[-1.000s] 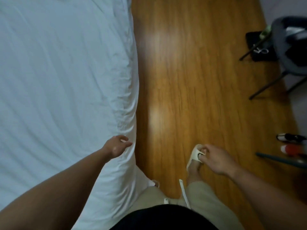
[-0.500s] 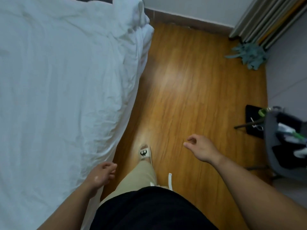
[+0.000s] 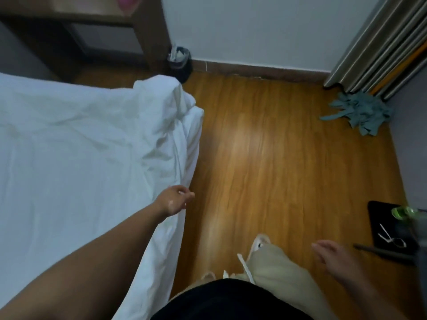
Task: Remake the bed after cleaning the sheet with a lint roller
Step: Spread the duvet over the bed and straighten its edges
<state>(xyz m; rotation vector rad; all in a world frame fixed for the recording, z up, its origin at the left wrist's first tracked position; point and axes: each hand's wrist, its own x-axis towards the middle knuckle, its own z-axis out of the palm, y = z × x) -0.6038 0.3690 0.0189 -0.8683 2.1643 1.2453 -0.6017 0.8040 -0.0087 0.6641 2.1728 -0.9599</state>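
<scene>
At the bedside, head view: the white sheet (image 3: 80,146) covers the mattress, creased, with a bunched fold at the far corner. The left hand (image 3: 175,200) hangs over the near edge, fingers loosely curled and holding nothing, though blur leaves it unclear whether it touches the cloth. The right hand (image 3: 332,255) is out over the wooden floor (image 3: 277,169), fingers relaxed, spread and empty, just beside the beige trouser leg (image 3: 277,269); further off, a teal mop head (image 3: 358,114) lies by the curtain (image 3: 381,47) and a small bin (image 3: 179,57) stands against the wall.
</scene>
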